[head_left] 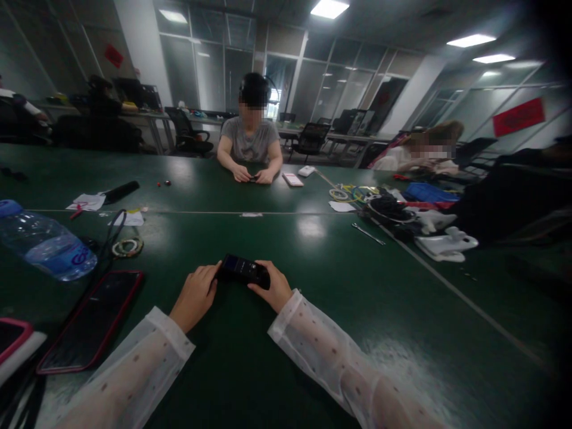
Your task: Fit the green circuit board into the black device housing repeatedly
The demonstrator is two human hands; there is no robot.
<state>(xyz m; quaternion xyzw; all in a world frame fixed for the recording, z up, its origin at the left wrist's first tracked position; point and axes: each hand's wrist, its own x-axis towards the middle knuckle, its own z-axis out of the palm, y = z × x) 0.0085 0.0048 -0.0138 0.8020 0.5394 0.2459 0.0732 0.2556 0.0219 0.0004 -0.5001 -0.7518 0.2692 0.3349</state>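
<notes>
A small black device with a lit screen [241, 267] is between my two hands, just above or on the green table [250, 357]. My left hand [196, 293] closes on its left end, fingers pressed together. Around its right end curl the fingers and thumb of my right hand [274, 285]. Both forearms wear sheer white dotted sleeves. The device's underside and the fingertips behind it are hidden. To the left of my left hand lies a phone with a red edge [96, 322].
A water bottle [49, 244] lies at the left, near a coiled bracelet [127, 247]. A wrench [367, 234] and a heap of cables and white parts [447, 244] are at the right. Across the table sits a person in a grey shirt [250, 140], hands on a small dark object.
</notes>
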